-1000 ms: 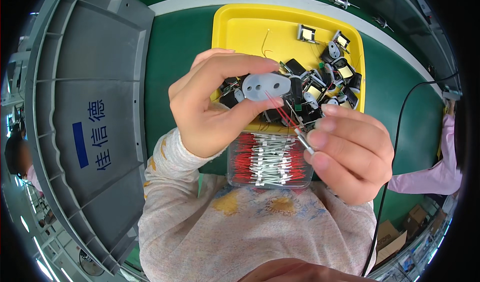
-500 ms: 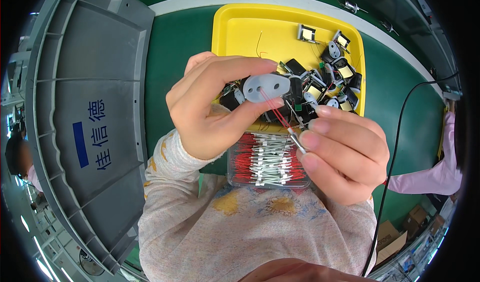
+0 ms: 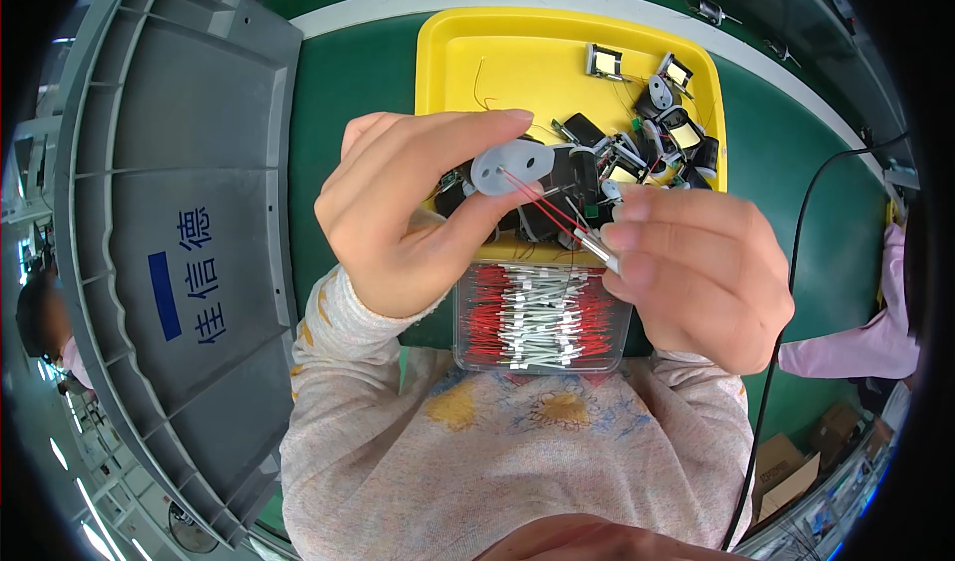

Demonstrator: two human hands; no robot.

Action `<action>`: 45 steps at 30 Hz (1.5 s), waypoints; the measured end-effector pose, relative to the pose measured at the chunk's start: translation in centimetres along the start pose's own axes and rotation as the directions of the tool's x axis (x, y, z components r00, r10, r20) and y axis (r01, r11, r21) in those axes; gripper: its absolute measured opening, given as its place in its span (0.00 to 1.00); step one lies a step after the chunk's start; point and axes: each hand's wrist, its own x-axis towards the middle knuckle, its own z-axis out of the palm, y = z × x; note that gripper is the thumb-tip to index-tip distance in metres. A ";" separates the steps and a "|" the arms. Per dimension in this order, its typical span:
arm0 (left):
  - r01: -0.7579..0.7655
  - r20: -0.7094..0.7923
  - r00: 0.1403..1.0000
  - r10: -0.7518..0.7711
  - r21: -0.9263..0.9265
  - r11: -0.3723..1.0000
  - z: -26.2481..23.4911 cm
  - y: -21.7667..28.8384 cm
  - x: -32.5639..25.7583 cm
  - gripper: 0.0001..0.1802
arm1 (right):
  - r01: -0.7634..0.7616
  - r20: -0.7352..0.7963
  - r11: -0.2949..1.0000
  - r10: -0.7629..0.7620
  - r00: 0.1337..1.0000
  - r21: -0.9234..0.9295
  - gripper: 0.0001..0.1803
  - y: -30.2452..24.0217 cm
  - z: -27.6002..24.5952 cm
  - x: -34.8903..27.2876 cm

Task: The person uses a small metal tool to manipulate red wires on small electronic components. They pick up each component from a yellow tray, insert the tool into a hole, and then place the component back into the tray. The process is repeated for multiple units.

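Observation:
My left hand [image 3: 393,218] pinches a small part with a grey, rounded, holed end plate [image 3: 509,170] between thumb and fingers, over the tray. Two thin red wires [image 3: 542,203] run from a hole in that plate toward my right hand [image 3: 701,268]. There, closed fingertips grip a slim white-and-silver component [image 3: 597,250] at the wires' other end. Below both hands sits a clear plastic box [image 3: 542,367] full of similar red-wired white pieces [image 3: 537,312]. Behind them, a yellow tray [image 3: 527,29] holds a heap of black and grey assemblies [image 3: 652,143].
A large grey plastic crate [image 3: 199,113] stands on its side at the left. A black cable [image 3: 799,223] runs down the right of the green table [image 3: 348,74]. Another person's pink sleeve [image 3: 851,352] shows at the right. Small motor-like parts [image 3: 711,11] lie beyond the white strip.
My left hand and the grey-plated part have shifted slightly left. My right hand has turned and moved a little right, and more of the slim component shows.

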 end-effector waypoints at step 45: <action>0.024 -0.111 0.994 -0.018 0.049 0.998 1.3 0.0 -0.2 0.22 | 0.032 -0.081 0.996 -0.039 0.996 -0.080 0.12 1.1 0.7 -0.2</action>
